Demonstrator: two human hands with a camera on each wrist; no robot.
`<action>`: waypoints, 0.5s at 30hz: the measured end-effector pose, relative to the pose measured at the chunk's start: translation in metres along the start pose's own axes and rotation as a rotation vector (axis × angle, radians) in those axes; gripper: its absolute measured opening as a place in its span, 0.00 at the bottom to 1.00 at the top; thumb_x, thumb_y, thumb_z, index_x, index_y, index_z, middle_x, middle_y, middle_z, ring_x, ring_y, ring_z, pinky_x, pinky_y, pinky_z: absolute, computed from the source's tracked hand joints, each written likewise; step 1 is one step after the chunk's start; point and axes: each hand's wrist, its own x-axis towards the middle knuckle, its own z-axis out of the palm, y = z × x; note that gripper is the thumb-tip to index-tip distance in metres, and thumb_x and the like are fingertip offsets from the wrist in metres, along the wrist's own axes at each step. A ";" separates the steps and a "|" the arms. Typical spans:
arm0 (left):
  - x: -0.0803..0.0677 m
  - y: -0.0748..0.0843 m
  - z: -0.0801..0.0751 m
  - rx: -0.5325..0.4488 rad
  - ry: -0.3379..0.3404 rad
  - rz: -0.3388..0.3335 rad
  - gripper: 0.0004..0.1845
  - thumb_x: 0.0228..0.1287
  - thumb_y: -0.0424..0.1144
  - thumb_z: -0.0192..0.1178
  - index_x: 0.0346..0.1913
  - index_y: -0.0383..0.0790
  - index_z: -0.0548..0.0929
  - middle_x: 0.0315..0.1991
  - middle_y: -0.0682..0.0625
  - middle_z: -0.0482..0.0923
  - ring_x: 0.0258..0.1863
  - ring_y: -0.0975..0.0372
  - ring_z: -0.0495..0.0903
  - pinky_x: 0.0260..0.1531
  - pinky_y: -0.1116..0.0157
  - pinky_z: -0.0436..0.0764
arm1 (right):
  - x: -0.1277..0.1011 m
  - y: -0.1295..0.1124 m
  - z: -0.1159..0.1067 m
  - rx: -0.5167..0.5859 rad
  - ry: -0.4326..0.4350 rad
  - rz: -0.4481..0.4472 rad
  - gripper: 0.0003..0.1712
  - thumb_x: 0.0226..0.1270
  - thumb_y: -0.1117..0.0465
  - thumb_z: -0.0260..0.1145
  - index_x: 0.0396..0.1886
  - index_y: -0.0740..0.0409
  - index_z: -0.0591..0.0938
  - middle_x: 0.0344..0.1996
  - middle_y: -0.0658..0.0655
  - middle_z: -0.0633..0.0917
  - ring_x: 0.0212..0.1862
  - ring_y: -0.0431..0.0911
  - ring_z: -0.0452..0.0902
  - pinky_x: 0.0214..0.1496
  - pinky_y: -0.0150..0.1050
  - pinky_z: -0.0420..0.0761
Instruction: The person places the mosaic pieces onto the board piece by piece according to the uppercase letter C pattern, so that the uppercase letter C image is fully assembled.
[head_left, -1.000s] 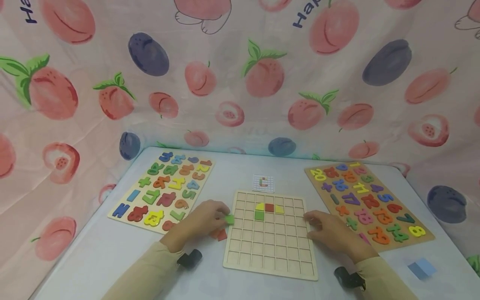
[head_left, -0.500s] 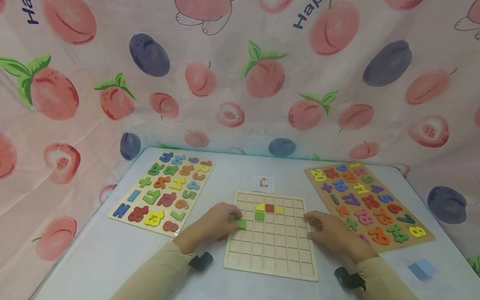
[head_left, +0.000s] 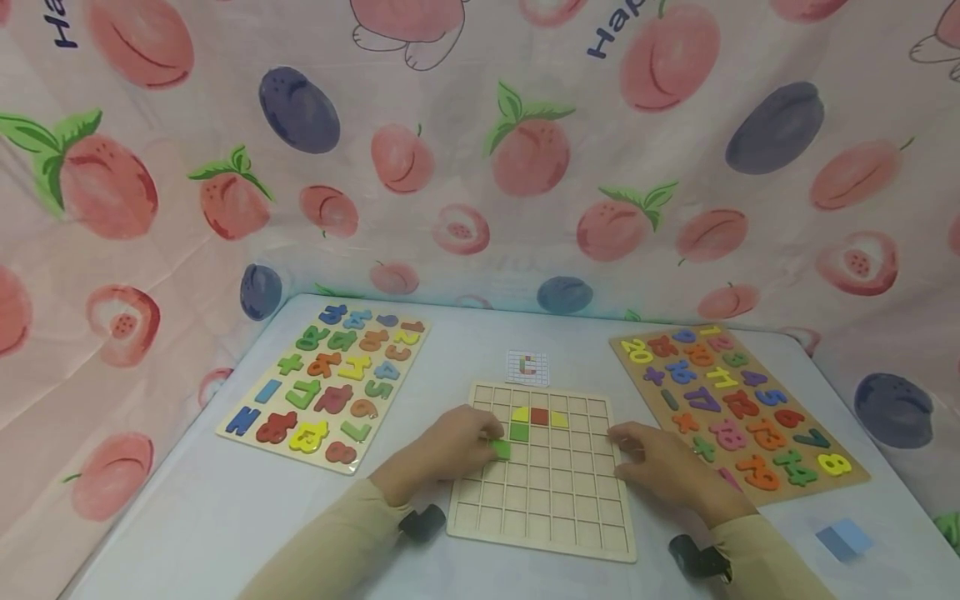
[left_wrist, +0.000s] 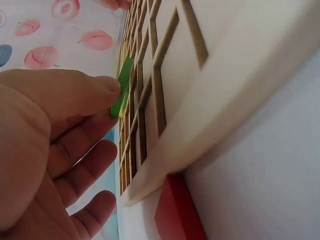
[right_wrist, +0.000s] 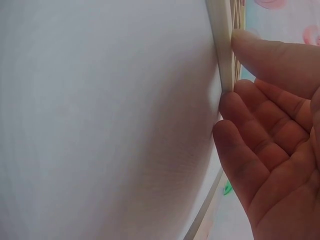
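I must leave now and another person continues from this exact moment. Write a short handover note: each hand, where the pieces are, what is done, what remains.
Left hand: pinches a green tile over the grid board, left of the column under the placed green square; not seated yet.
Right hand: fingers rest against the board's right edge, holding nothing.
Done: four tiles on the board, namely a yellow piece, a red square, another yellow piece and the green square below.
Pattern card lies behind the board. A red tile lies on the table at the board's left edge.
Left: seat the held green tile, then probably continue by the card.
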 end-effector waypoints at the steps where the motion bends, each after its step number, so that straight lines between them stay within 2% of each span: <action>1: 0.001 0.001 0.000 0.006 -0.001 0.009 0.14 0.61 0.36 0.66 0.50 0.41 0.87 0.47 0.54 0.84 0.54 0.58 0.78 0.58 0.58 0.75 | 0.000 0.000 0.000 0.002 0.001 0.000 0.30 0.59 0.60 0.74 0.62 0.58 0.78 0.59 0.60 0.81 0.61 0.59 0.76 0.60 0.58 0.75; 4: 0.002 0.003 0.001 0.011 -0.003 0.025 0.14 0.62 0.36 0.66 0.51 0.41 0.87 0.47 0.54 0.84 0.54 0.58 0.78 0.58 0.59 0.75 | 0.000 0.000 0.000 -0.005 0.004 -0.004 0.30 0.59 0.60 0.74 0.62 0.58 0.78 0.59 0.60 0.81 0.61 0.59 0.76 0.59 0.58 0.75; 15: 0.007 0.007 0.006 0.002 0.000 -0.001 0.14 0.60 0.36 0.66 0.50 0.43 0.86 0.46 0.55 0.83 0.53 0.59 0.78 0.55 0.60 0.77 | 0.001 -0.001 0.001 -0.014 0.000 0.025 0.30 0.60 0.60 0.73 0.63 0.57 0.78 0.59 0.60 0.81 0.61 0.59 0.75 0.59 0.58 0.75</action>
